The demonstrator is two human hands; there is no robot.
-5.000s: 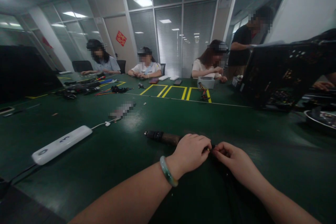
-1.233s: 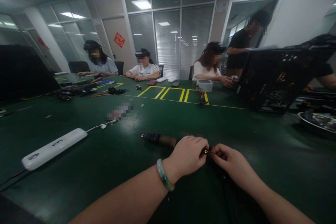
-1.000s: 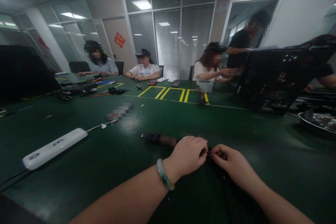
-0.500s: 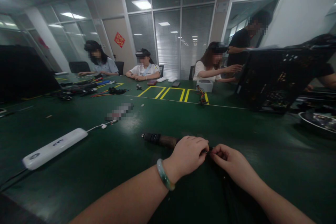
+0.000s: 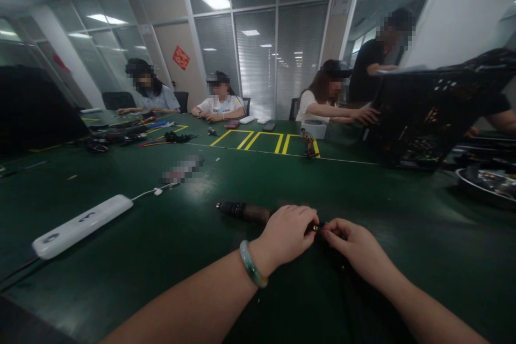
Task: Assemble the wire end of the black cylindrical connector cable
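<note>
– What's nearby?
– Smooth white bar [image 5: 83, 227], L side of green counter [image 5: 407, 199]; dark tubular tool [image 5: 253, 213] mid-counter.
– Grip?
– L hand [image 5: 287, 232] curled round tool's rear (blocks view); R hand [image 5: 358, 244] pinching thin dark bit [image 5: 321, 224] beside.

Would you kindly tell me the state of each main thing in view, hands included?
Left hand: curled over the dark tool
Right hand: pinching a thin dark piece, mostly hidden
Dark tool: lying down, metal tip exposed
Bracelet: worn on the left wrist
White bar: lying flat, corded at both ends
Metal bowl: upright, with objects inside
Black case: standing
Window blinds: lowered
</note>
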